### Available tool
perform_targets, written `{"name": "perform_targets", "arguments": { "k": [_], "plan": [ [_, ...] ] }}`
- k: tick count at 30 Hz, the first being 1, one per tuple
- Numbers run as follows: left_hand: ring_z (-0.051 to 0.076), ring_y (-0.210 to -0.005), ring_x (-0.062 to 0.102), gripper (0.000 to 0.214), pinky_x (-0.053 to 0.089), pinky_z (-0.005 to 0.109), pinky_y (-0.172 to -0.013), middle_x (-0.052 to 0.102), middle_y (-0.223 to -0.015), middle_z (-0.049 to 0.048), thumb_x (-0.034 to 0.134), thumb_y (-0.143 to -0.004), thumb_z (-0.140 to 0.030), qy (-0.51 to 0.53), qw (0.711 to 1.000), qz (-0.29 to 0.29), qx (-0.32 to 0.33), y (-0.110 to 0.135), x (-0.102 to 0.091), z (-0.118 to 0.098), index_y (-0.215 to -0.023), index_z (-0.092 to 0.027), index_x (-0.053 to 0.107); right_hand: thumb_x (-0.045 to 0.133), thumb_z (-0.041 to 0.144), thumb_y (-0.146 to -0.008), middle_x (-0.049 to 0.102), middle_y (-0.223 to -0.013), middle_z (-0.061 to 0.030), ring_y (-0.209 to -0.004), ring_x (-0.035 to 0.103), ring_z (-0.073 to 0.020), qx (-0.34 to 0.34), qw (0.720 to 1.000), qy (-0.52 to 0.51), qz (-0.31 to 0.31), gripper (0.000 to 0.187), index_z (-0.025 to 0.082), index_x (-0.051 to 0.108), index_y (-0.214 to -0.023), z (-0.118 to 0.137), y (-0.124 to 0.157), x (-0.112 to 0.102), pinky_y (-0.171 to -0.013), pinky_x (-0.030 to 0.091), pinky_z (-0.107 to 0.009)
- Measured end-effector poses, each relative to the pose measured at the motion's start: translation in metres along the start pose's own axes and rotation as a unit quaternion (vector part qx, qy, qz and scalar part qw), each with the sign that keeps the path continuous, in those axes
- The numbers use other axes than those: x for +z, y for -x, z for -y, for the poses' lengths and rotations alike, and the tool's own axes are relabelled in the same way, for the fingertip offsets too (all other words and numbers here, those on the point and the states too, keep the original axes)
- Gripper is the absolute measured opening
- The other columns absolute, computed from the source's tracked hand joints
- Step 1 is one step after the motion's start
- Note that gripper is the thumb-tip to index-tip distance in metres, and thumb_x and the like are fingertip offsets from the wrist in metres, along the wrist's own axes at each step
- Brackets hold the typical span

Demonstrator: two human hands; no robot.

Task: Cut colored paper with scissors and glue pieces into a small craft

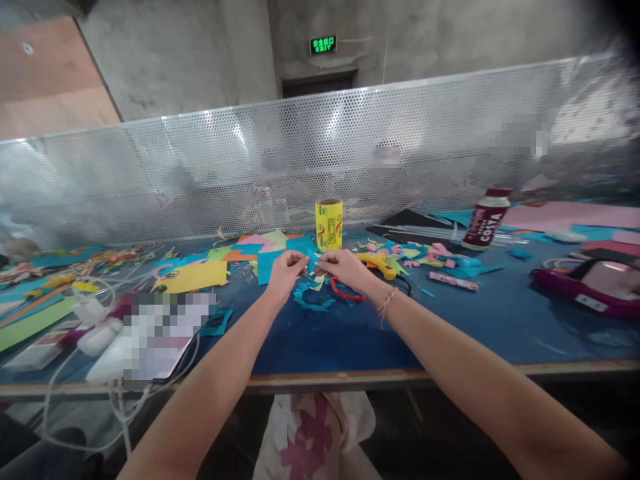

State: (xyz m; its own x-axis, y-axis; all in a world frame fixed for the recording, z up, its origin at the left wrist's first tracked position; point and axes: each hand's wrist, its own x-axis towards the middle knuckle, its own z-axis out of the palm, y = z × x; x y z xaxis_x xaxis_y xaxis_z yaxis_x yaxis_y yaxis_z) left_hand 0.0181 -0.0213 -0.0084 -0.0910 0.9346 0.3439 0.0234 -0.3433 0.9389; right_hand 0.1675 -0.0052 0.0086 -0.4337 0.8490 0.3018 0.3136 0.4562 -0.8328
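Observation:
My left hand [287, 275] and my right hand [345, 270] meet above the middle of the table, fingertips pinched close together. A small bit of blue paper [312, 265] shows between them, partly covered by the fingers. Curled blue paper scraps [311, 300] lie on the table just below. A red-handled pair of scissors [346, 291], partly hidden by my right wrist, rests beside that hand. Close by on the right is a yellow tool [383, 265] whose kind I cannot make out. A yellow cardboard roll [329, 225] stands upright just behind my hands.
Coloured paper sheets [195, 277] and scraps spread across the blue table [320, 343]. Right are a Costa bottle [487, 220] and a purple device [590, 287]. Phones [170, 330] and white cables [55, 400] lie left. A perforated metal screen [225, 167] closes the back.

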Motion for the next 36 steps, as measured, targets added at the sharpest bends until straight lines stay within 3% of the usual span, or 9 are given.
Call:
{"name": "perform_targets", "arguments": {
  "k": [5, 13, 18, 24, 36],
  "plan": [
    [0.01, -0.057, 0.054, 0.022, 0.047, 0.025, -0.058, 0.055, -0.062, 0.0004, 0.064, -0.062, -0.032, 0.019, 0.999, 0.025, -0.021, 0.003, 0.003, -0.003, -0.068, -0.013, 0.054, 0.06, 0.043, -0.065, 0.057, -0.057, -0.0002, -0.055, 0.053, -0.0103, 0.006, 1.0, 0.003, -0.014, 0.03, 0.014, 0.054, -0.059, -0.001, 0.0, -0.002, -0.055, 0.042, -0.022],
    [0.013, -0.063, 0.055, 0.027, 0.048, 0.027, -0.057, 0.054, -0.068, 0.0014, 0.067, -0.059, -0.032, 0.034, 0.998, 0.028, -0.049, 0.005, 0.007, -0.006, -0.073, -0.013, 0.054, 0.059, 0.044, -0.065, 0.042, -0.05, 0.0055, -0.049, 0.038, -0.006, -0.074, 0.993, 0.082, -0.035, 0.033, 0.015, 0.048, -0.055, -0.005, 0.0, -0.004, -0.05, 0.032, -0.02],
    [0.01, -0.057, 0.052, 0.015, 0.049, 0.026, -0.055, 0.051, -0.062, -0.0019, 0.063, -0.058, -0.02, 0.099, 0.992, 0.024, -0.07, 0.003, 0.004, -0.006, -0.069, -0.013, 0.054, 0.059, 0.043, -0.064, 0.046, -0.053, 0.0044, -0.049, 0.041, -0.0062, -0.029, 0.999, 0.005, -0.03, 0.031, 0.015, 0.047, -0.058, -0.007, -0.002, -0.005, -0.049, 0.035, -0.02],
    [0.008, -0.057, 0.052, 0.014, 0.049, 0.026, -0.058, 0.055, -0.066, -0.0003, 0.061, -0.058, -0.015, 0.097, 0.992, 0.038, -0.077, 0.004, 0.004, -0.01, -0.071, -0.012, 0.055, 0.061, 0.036, -0.063, 0.05, -0.06, 0.0033, -0.058, 0.053, -0.0095, -0.005, 0.995, -0.086, -0.042, 0.025, 0.016, 0.047, -0.068, -0.012, -0.005, -0.003, -0.054, 0.045, -0.022],
    [0.007, -0.056, 0.049, 0.018, 0.051, 0.03, -0.064, 0.047, -0.059, -0.0048, 0.062, -0.059, -0.012, 0.111, 0.99, 0.019, -0.086, 0.002, 0.003, -0.007, -0.072, -0.013, 0.051, 0.057, 0.019, -0.064, 0.054, -0.072, 0.0005, -0.064, 0.053, -0.0095, -0.019, 0.991, -0.119, -0.059, 0.021, 0.016, 0.051, -0.084, -0.013, -0.005, -0.003, -0.06, 0.046, -0.023]
  ]
}}
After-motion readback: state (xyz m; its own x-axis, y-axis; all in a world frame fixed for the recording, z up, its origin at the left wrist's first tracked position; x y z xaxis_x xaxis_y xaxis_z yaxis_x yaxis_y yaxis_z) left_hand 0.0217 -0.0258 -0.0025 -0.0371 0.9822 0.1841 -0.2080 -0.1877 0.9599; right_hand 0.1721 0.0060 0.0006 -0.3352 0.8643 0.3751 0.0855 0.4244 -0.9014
